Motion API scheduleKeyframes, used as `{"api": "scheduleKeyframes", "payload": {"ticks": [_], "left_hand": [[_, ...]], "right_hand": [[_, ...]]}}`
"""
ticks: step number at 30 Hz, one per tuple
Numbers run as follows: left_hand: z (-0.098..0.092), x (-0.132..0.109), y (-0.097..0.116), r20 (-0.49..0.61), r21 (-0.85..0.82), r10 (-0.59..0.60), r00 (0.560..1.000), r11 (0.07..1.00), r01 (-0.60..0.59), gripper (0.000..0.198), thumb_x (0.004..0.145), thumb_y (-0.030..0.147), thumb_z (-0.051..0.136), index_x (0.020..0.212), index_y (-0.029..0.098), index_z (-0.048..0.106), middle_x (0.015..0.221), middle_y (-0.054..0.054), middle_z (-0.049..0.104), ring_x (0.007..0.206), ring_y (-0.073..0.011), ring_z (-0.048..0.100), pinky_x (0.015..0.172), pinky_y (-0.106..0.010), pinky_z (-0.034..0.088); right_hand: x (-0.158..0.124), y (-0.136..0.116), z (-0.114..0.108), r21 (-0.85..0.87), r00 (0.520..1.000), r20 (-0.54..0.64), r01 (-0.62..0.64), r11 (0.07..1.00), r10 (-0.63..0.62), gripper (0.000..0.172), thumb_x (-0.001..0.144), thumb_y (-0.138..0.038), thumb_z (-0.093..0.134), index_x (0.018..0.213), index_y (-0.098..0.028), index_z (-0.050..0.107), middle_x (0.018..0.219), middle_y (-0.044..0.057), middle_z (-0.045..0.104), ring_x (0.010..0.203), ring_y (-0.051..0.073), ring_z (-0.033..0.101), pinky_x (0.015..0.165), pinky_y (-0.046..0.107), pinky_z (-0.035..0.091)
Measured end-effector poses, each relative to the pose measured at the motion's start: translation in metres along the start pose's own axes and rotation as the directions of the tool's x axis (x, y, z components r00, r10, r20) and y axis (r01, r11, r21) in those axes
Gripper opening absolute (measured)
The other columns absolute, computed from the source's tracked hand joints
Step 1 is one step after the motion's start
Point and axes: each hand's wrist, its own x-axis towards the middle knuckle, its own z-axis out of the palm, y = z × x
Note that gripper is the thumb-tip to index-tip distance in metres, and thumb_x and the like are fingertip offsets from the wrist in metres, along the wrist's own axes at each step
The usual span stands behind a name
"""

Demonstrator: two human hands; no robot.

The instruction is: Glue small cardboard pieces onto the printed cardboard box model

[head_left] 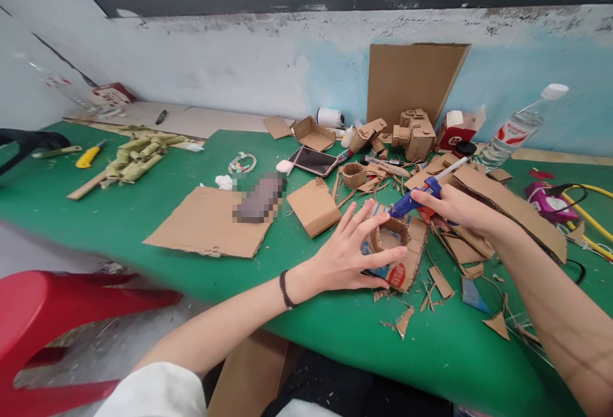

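Note:
My right hand [438, 203] is closed around the handle of a blue glue gun [412, 198], a glue stick poking out of its back end. The gun's nozzle points left and down at a cardboard ring [393, 233] standing on a printed piece of cardboard [416, 238]. With fingers stretched and spread, my left hand [352, 248] rests on that piece from the left, reaching around the ring. Left of this hand lies a plain cardboard square [313, 206]. A smaller cardboard ring [354, 175] sits behind, among scraps.
Cardboard scraps [440, 281] litter the green table [306, 315]. A water bottle [512, 129], a cardboard model [416, 136] and a tablet [313, 160] stand or lie at the back. Far left are a yellow cutter [90, 155] and a red stool [43, 315].

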Motion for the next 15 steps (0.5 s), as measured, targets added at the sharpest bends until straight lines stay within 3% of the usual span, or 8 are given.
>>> {"api": "scheduleKeyframes", "payload": {"ticks": [4,8,15], "left_hand": [[-0.001,0.001,0.0,0.013,-0.022,-0.004,1.0,1.0,0.004,0.098,0.097,0.063,0.089,0.179,0.042,0.041,0.185,-0.022,0.034,0.181,-0.054,0.021,0.14,-0.083,0.03],[0.001,0.0,-0.001,0.029,-0.019,-0.022,0.999,1.0,0.023,0.101,0.095,0.067,0.09,0.18,0.047,0.038,0.188,-0.02,0.032,0.18,-0.054,0.024,0.14,-0.082,0.031],[0.0,0.0,-0.001,0.035,-0.002,-0.02,0.999,1.0,0.02,0.095,0.096,0.068,0.088,0.177,0.045,0.045,0.186,-0.019,0.035,0.181,-0.0525,0.024,0.141,-0.08,0.032]], "right_hand": [[0.013,0.001,-0.006,-0.103,0.999,-0.002,-0.048,0.994,0.048,0.079,0.094,-0.1,0.061,0.071,-0.025,0.061,0.064,0.006,0.069,0.055,0.02,0.057,0.054,0.035,0.046],[0.031,0.001,-0.006,-0.135,0.998,0.062,-0.017,0.991,0.026,0.081,0.091,-0.103,0.062,0.07,-0.025,0.062,0.063,0.006,0.069,0.053,0.02,0.059,0.052,0.035,0.048],[0.048,-0.011,0.005,-0.232,0.997,0.072,0.034,0.972,-0.018,0.09,0.084,-0.111,0.058,0.058,-0.025,0.047,0.054,0.001,0.05,0.053,0.016,0.045,0.053,0.034,0.038]]}}
